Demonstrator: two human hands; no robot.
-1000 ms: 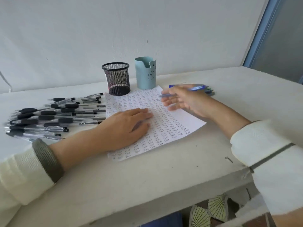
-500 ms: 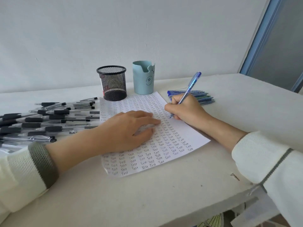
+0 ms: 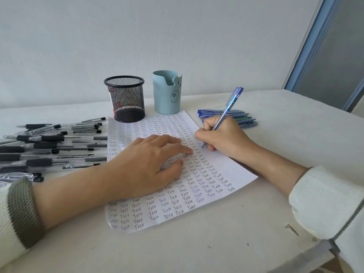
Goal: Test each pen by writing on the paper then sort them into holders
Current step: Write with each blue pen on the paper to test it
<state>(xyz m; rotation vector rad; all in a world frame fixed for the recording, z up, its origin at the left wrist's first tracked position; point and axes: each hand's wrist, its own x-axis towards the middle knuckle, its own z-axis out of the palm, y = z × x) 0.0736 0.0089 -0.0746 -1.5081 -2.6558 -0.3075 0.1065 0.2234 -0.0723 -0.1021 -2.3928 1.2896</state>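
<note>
A white paper (image 3: 232,172) covered in rows of the word "Test" lies in the middle of the table. My left hand (image 3: 149,166) lies flat on it with fingers spread. My right hand (image 3: 222,136) grips a blue pen (image 3: 228,109) in a writing hold, its tip touching the paper near the right edge. A pile of black pens (image 3: 51,146) lies left of the paper. Several blue pens (image 3: 236,115) lie behind my right hand. A black mesh holder (image 3: 126,99) and a light blue holder (image 3: 167,93) stand behind the paper.
The white table (image 3: 295,134) meets a white wall at the back. Its front edge runs along the bottom right. A blue-framed panel (image 3: 334,56) stands at the far right. A small dark scrap (image 3: 291,228) lies near the table's front right edge.
My right hand picked a blue pen from the pile behind the paper, brought it upright and set its tip on the paper. My left hand stayed flat on the sheet.
</note>
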